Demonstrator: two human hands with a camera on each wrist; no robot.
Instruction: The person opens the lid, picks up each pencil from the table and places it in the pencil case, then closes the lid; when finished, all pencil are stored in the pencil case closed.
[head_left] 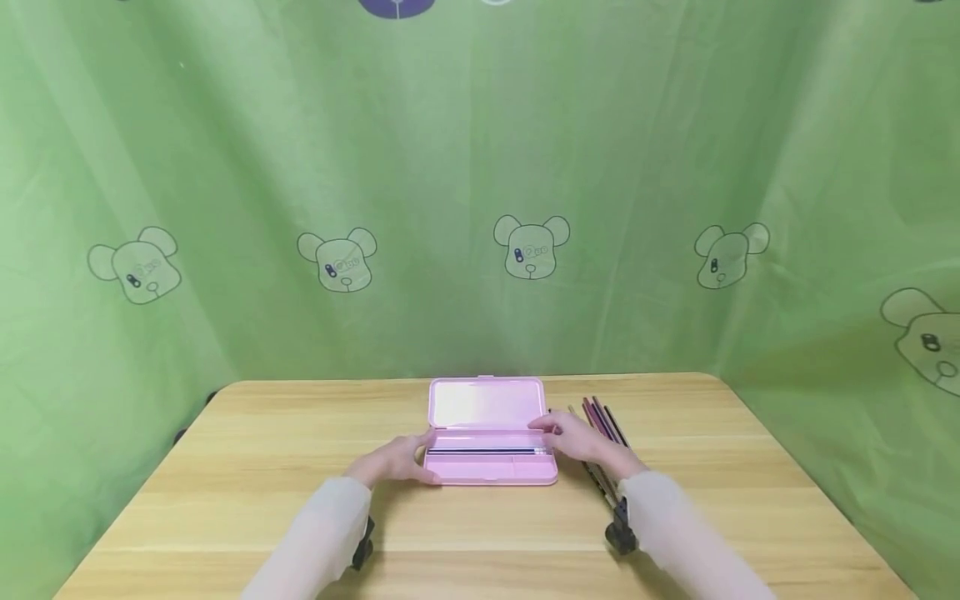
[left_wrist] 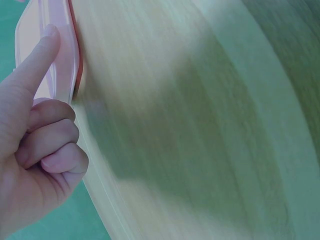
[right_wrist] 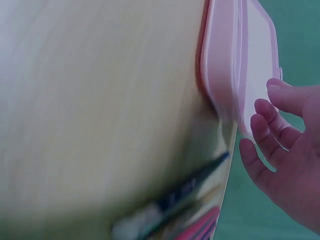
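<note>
Lying open near the far edge of the wooden table (head_left: 480, 554), a pink pencil case (head_left: 468, 470) has its lid (head_left: 487, 404) tipped back away from the person, with a dark pencil (head_left: 480, 452) lengthwise in the tray, its pale end toward the right. The left hand (head_left: 393, 461) grips the case's left end, thumb at the front corner and a finger farther back, while the other fingers fold in toward the palm. Over the opposite end reaches the right hand (head_left: 581, 437), its fingers loosely bent and spaced apart with nothing between them (whether a fingertip touches the case, I cannot tell). Just beside that hand, loose pencils (head_left: 595, 418) lie on the tabletop, reddish and dark ones fanned together; more pencils (head_left: 600, 483) run slantwise below the right forearm, which partly covers the bunch. Pale sleeves (head_left: 318, 533) cover both arms, and a black device (head_left: 621, 529) sits at the right wrist. Around the table hangs a green curtain (head_left: 435, 167) printed with outlined bear heads (head_left: 531, 248).
</note>
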